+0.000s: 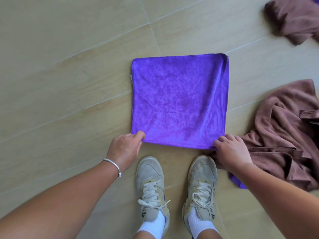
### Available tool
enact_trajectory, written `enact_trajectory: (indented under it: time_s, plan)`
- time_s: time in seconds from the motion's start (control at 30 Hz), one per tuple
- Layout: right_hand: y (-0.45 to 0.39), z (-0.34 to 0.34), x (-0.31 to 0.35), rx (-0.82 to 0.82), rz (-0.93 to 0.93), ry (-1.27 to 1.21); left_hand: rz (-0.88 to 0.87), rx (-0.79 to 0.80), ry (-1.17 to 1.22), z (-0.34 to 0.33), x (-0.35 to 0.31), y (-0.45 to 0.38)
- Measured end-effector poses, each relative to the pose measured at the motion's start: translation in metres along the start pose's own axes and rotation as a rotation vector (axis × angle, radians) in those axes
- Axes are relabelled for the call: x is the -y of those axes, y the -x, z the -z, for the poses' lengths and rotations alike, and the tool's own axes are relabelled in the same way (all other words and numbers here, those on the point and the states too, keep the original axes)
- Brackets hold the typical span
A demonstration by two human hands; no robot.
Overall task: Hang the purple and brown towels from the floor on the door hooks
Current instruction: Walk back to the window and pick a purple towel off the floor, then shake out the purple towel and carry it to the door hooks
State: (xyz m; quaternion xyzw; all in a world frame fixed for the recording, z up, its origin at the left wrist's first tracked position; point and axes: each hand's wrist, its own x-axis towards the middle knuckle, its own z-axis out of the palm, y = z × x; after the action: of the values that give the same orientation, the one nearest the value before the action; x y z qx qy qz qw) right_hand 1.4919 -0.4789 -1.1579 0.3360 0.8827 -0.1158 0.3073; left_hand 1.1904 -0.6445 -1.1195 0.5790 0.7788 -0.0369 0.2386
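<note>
A purple towel (179, 100) lies flat and square on the tiled floor, just ahead of my shoes. My left hand (125, 149) pinches its near left corner. Its near right corner is pinched by my right hand (231, 150). A crumpled brown towel (283, 135) lies on the floor to the right, touching my right hand's side. Another brown towel (296, 18) lies bunched at the top right. A bit of a second purple cloth (237, 181) peeks out beneath my right forearm. No door or hooks are in view.
My two beige sneakers (150, 185) stand on the floor right behind the purple towel. Beige floor tiles (60, 75) stretch to the left and ahead. A silver bracelet (112, 166) sits on my left wrist.
</note>
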Motion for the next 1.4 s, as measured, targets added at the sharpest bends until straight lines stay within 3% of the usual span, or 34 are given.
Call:
enact_trajectory:
  time_s: [0.1, 0.27, 0.47, 0.6, 0.7, 0.87, 1.1, 1.2, 1.4]
  plan:
    - [0.011, 0.027, -0.003, -0.020, 0.012, -0.060, 0.014, -0.018, -0.005, 0.031, 0.001, 0.007]
    - [0.027, 0.124, -0.022, -0.275, 0.138, -0.136, 0.111, -0.065, 0.035, 0.112, 0.001, 0.018]
    - [0.046, 0.314, -0.035, -0.443, 0.214, -0.224, 0.182, -0.215, 0.071, 0.267, -0.001, 0.017]
    - [0.083, 0.453, -0.040, -0.419, 0.319, -0.155, 0.210, -0.303, 0.141, 0.387, 0.006, 0.030]
    - [0.121, 0.555, -0.045, -0.362, 0.414, -0.032, 0.121, -0.394, 0.153, 0.482, 0.008, 0.058]
    - [0.187, 0.705, -0.038, -0.387, 0.542, 0.073, -0.151, -0.509, -0.049, 0.631, 0.006, 0.122]
    - [0.286, 0.879, 0.005, -0.755, 0.536, 0.008, -0.299, -0.734, -0.229, 0.819, 0.013, 0.198]
    - [0.320, 0.946, 0.033, -0.804, 0.544, -0.097, -0.267, -0.838, -0.277, 0.891, 0.016, 0.233]
    - [0.375, 1.053, 0.086, -0.891, 0.458, -0.100, -0.054, -0.880, -0.299, 0.998, 0.035, 0.300]
